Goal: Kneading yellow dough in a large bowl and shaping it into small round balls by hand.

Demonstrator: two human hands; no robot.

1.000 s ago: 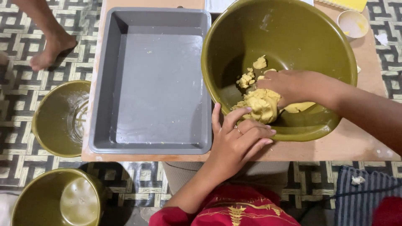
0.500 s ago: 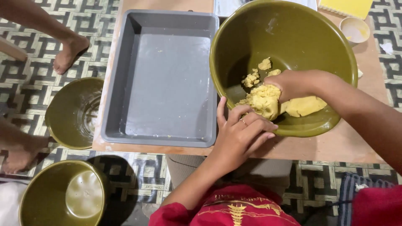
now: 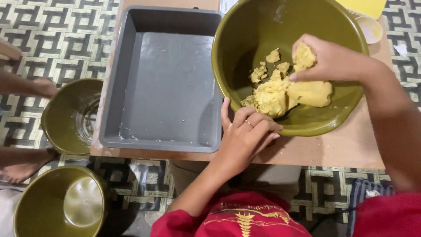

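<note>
We look down on a floor (image 3: 52,35) tiled in a black-and-cream interlocking key pattern, with a low wooden table (image 3: 342,149) standing on it under even, soft indoor light

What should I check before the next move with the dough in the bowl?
1. Bowl steadied: ok, left hand rests on its near rim.
2. Dough piece gripped: ok, right hand pinches a lump above the main dough.
3. Loose crumbs contained: ok, all inside the bowl.
4. Grey tray ready: ok, beside the bowl, holding only a few specks.
5. Bowl fully on the table: cannot tell, its far rim runs out of view.
6. Dough consistency: cannot tell.
</note>
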